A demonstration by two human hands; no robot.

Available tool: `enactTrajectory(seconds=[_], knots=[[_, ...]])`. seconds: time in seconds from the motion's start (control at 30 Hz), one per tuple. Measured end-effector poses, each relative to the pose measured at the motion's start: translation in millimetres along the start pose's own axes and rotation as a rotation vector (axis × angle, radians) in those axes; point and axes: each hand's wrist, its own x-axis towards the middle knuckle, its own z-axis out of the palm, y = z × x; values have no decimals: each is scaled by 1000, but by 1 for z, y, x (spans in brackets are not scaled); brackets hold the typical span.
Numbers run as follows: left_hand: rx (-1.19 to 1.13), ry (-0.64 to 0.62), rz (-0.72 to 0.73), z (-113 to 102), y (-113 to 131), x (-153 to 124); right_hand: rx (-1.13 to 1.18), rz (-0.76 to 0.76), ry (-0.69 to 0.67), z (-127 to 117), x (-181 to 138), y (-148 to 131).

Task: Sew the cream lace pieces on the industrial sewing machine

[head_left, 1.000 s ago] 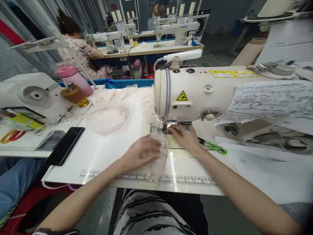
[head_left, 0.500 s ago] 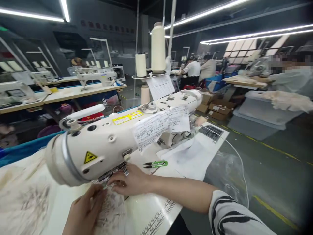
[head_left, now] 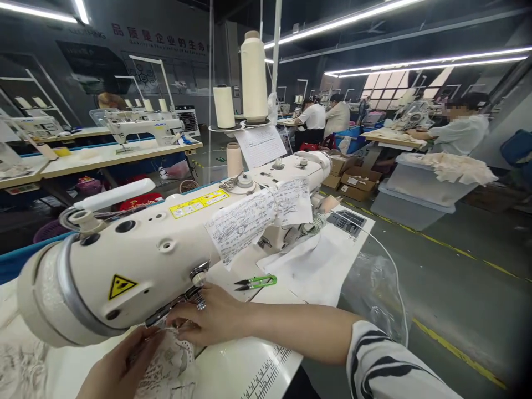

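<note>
A cream sewing machine [head_left: 145, 249] spans the view, its rounded end at the left. Just under its head, my left hand [head_left: 120, 360] has its fingers closed on the edge of a piece of white lace fabric [head_left: 168, 363]. Beside it my right hand [head_left: 211, 318] pinches the same lace edge, thumb and fingers together near the presser foot. The needle and the exact stitching spot are hidden by the head and my fingers. Green-handled thread snips [head_left: 255, 282] lie on the machine bed, behind my right wrist.
Handwritten paper [head_left: 241, 224] hangs on the machine arm. Two thread cones [head_left: 254, 77] stand behind it. More pale fabric [head_left: 20, 360] lies at the left. Grey plastic bins [head_left: 415, 199] stand on the floor at the right; a co-worker [head_left: 459, 130] sits beyond them.
The whole view has shifted and sharpened, with the machine now further left and nearer. Both hands stay together on the lace under the machine head.
</note>
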Motion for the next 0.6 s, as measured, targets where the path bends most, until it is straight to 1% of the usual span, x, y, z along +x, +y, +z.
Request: enactTrajectory(seconds=[0.07, 0.13, 0.2, 0.23, 0.3, 0.33, 0.37, 0.4, 0.47, 0.53, 0.6], knots=[[96, -41, 0, -5, 7, 5, -62, -92, 43, -5, 0, 1], [225, -116, -19, -9, 16, 9, -65, -193, 60, -12, 0, 2], [329, -95, -13, -14, 24, 12, -56, -290, 25, -17, 0, 3], [344, -101, -17, -15, 27, 13, -48, -322, 10, -18, -1, 3], [398, -85, 4, -17, 32, 12, -16, -304, 0, -17, -2, 2], [433, -50, 24, -17, 33, 11, -21, -261, 6, -16, -3, 1], [480, 16, 81, -17, 34, 8, -22, -222, 8, -15, -4, 0], [526, 98, 167, -15, 35, 3, -29, -191, 2, -14, -6, -2], [591, 226, 384, -10, 36, -8, -43, -162, -11, -14, -7, -4], [624, 264, 562, -3, 35, -21, -63, -169, -24, -14, -8, -5], [641, 244, 647, 4, 32, -31, -96, -173, -30, -15, -7, -6]])
